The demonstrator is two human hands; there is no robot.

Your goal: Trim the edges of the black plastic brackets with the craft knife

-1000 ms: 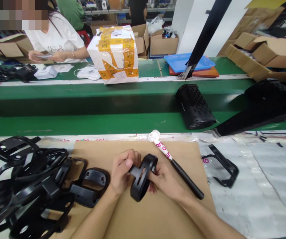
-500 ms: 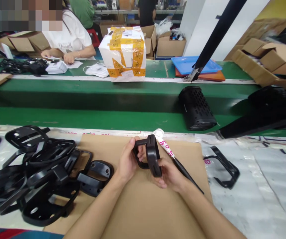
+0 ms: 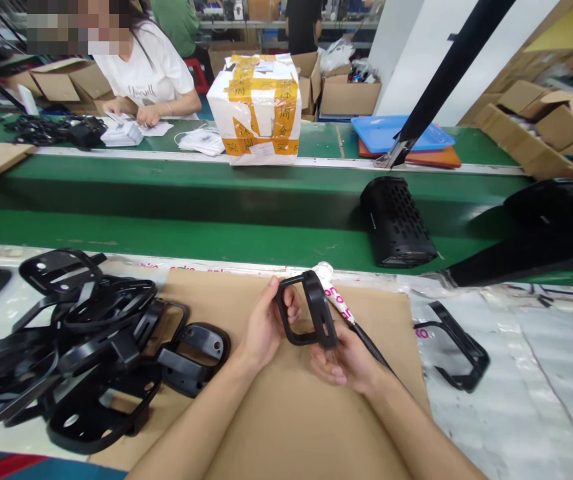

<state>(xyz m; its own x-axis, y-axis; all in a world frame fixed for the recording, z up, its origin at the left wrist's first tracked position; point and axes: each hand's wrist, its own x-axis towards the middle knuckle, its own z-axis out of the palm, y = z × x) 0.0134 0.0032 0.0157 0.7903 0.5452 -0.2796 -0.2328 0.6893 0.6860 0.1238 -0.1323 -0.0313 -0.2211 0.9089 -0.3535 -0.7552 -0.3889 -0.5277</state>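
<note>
Between both hands I hold a black plastic frame, tilted above a sheet of brown cardboard. My left hand is closed on its left side, with fingertips showing through the opening. My right hand grips the lower right end, its fingers partly hidden by the frame. Just behind the right hand lies a black rod-like tool whose far end is wrapped in white and pink tape. Left of my hands, a similar black frame rests on the cardboard beside a heap of black frames.
Another black frame lies at the right on the plastic-covered table. Beyond runs a green conveyor belt carrying a perforated black cylinder. Across it stand a taped white box, a blue tray and a seated person.
The frame has been turned so that its opening faces me more, and it sits slightly farther right. Both hands still hold it. The whole view has shifted a little.
</note>
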